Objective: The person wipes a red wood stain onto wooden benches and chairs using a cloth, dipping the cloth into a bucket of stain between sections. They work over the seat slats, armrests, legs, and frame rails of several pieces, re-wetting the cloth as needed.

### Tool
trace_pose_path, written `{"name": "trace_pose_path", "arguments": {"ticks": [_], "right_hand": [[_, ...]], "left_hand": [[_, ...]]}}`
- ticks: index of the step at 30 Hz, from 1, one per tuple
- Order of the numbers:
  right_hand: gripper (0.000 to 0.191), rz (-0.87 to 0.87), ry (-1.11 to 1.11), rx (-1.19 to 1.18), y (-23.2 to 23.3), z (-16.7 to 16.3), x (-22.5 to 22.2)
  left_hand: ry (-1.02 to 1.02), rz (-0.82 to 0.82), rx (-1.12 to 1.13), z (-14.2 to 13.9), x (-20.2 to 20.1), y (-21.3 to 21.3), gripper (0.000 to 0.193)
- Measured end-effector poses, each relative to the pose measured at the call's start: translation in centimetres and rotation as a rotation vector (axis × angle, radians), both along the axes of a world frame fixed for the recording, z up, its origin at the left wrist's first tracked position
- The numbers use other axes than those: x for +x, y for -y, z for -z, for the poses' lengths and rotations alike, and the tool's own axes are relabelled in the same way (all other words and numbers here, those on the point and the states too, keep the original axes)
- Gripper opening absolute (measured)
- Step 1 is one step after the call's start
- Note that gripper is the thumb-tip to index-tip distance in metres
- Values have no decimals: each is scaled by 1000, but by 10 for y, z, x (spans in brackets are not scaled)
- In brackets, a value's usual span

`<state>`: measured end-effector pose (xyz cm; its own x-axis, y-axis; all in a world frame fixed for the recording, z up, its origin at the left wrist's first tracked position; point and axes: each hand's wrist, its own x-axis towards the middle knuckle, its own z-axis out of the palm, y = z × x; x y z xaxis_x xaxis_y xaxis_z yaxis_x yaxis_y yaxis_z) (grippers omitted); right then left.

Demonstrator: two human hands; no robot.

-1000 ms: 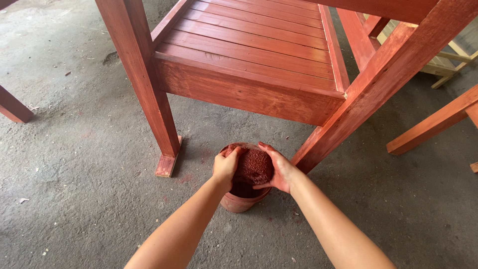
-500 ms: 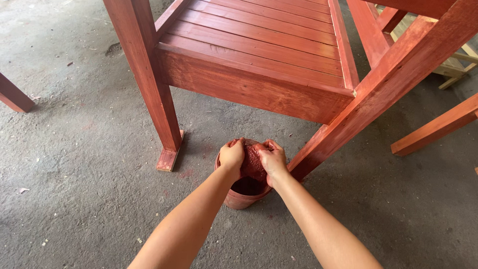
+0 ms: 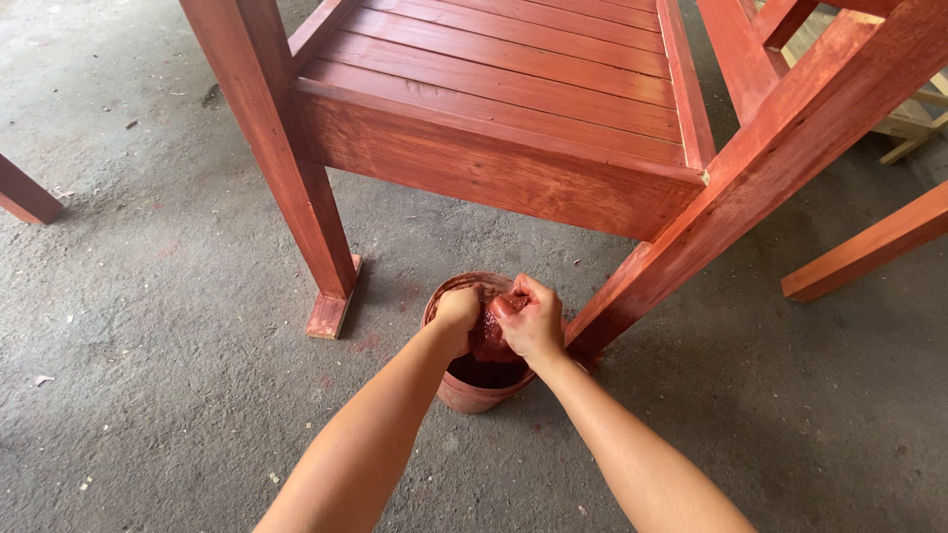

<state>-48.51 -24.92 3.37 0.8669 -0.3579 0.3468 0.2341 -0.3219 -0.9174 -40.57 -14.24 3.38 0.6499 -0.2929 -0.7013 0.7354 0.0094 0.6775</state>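
Both hands, left [image 3: 457, 314] and right [image 3: 533, 321], clenched around red-soaked rag [image 3: 488, 336], probably cloth, over small pot [image 3: 464, 393] on concrete floor [image 3: 148, 345] beside stained bench leg [image 3: 296, 197]; best wrung firmly, low over pot.

Red-stained slatted wooden frame [image 3: 513, 89] at centre and far, front leg [image 3: 286, 168] on small block [image 3: 331, 306]. Slanted red beam [image 3: 750, 178] right. Red leg stub [image 3: 25, 192] far left. Grey concrete floor [image 3: 148, 395], scattered chips.
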Motion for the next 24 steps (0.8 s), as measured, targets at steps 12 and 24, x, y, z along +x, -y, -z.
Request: {"name": "trace_pose_path", "arguments": {"ticks": [12,24], "right_hand": [[18,90,-94,-97,0,-13,2],[17,-8,-477,343,12,-33,-5]], "left_hand": [[-21,1,-98,-2,-4,-13,57],[127,-241,54,-31,-19,-12,68]]}}
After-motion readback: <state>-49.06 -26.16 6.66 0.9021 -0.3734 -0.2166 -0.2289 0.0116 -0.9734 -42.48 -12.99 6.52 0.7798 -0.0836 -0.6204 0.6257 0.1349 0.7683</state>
